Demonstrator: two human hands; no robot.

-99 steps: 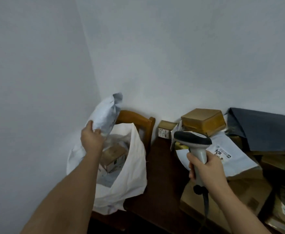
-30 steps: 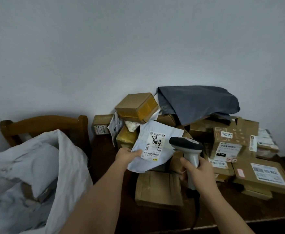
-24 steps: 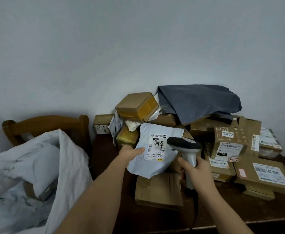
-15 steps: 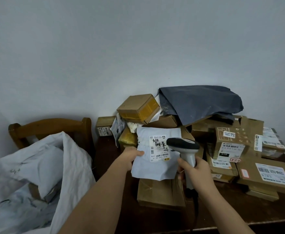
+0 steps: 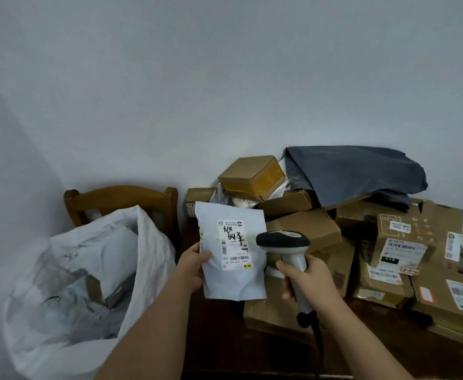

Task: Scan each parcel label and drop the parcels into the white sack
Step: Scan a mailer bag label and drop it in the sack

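My left hand [image 5: 191, 266] grips the left edge of a white poly mailer [image 5: 234, 281], held upright above the table with its label [image 5: 233, 244] facing me. My right hand [image 5: 308, 281] is wrapped around the handle of a barcode scanner [image 5: 284, 242], whose dark head sits just right of the label, pointing toward it. The white sack [image 5: 151, 259] stands open at the left on a wooden chair, with parcels inside it.
A pile of cardboard boxes [image 5: 400, 242] and a dark grey poly bag [image 5: 353, 171] fills the dark wooden table [image 5: 216, 330] at the right. The chair back [image 5: 120, 194] rises behind the sack. A white wall stands close behind everything.
My left hand has lifted the white mailer off the pile and turned it upright toward me. The scanner has stayed beside the label. Before that, my left hand was at the sack.
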